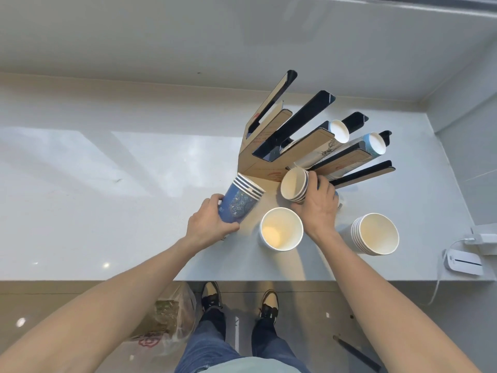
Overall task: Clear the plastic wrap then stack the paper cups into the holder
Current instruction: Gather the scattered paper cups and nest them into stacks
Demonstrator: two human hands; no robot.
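A cardboard-faced cup holder (258, 162) with tall black slots stands on the white counter. Two of its right-hand slots hold stacks of cups (372, 144). My left hand (209, 224) grips a tilted stack of blue patterned paper cups (240, 201) just left of the holder's base. My right hand (318, 208) holds another short stack of cups (294, 188) on its side, mouth toward me, at the foot of the holder. A single upright cup (281, 228) stands between my hands. A further upright stack (375, 234) stands to the right. No plastic wrap is visible on the counter.
A white device (464, 262) with a cable lies near the counter's right front edge, beside a white adapter (484, 239). A plastic bag (166, 321) sits on the floor below the counter edge (242, 280). A wall runs behind and to the right.
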